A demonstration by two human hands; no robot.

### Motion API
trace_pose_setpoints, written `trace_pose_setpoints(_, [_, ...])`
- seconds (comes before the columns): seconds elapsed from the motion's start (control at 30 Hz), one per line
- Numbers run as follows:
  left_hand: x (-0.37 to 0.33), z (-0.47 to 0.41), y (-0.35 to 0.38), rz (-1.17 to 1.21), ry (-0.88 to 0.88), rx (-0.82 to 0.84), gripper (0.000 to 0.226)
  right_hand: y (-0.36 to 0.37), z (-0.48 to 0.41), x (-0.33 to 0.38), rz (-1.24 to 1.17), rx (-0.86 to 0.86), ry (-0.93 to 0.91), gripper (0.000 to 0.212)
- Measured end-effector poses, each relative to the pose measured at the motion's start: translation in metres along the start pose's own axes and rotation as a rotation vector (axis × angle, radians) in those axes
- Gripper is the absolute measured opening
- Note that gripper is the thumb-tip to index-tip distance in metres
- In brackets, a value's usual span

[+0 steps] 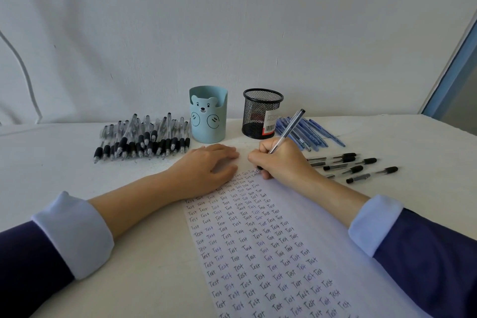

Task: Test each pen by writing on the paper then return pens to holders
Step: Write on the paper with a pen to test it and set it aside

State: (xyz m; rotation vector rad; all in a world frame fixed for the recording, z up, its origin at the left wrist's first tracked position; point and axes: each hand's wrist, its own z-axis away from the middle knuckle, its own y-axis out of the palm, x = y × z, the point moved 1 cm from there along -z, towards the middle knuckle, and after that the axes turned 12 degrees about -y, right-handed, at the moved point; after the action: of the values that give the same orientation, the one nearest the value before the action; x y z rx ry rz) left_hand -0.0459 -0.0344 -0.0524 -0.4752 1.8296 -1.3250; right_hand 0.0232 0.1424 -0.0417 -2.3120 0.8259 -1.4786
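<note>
My right hand (278, 160) grips a clear black-tipped pen (290, 128), its tip touching the top of the paper (258, 253), which is covered in rows of the word "Test". Flat on the paper's upper left corner lies my left hand (209, 165), fingers spread, holding nothing. A light blue bear holder (208, 114) and a black mesh holder (261, 113) stand behind the hands; no pens show above their rims.
A big pile of black-grip pens (142, 138) lies left of the bear holder. Blue pens (309, 131) lie right of the mesh holder, with several loose black pens (356, 166) nearer me. A white wall backs the table.
</note>
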Motion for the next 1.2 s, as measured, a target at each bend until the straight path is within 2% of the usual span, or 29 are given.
trace_pose_setpoints(0.23, [0.000,0.000,0.000,0.011,0.002,-0.010,0.044,-0.001,0.000,0.000,0.002,-0.027,-0.009,0.035])
trace_pose_setpoints(0.57, [-0.003,0.002,-0.002,0.004,-0.004,0.019,0.064,-0.002,0.000,0.000,0.004,-0.061,-0.017,0.035])
trace_pose_setpoints(0.83, [-0.002,0.001,-0.001,-0.014,-0.002,0.006,0.045,-0.001,-0.001,-0.004,0.015,-0.062,-0.012,0.034])
trace_pose_setpoints(1.13, [0.000,0.002,-0.002,-0.001,0.003,0.021,0.047,-0.013,-0.006,0.002,-0.033,-0.136,0.091,0.032])
trace_pose_setpoints(1.2, [-0.001,0.002,-0.002,0.002,0.002,0.027,0.054,-0.022,-0.007,0.009,-0.077,-0.130,0.084,0.025])
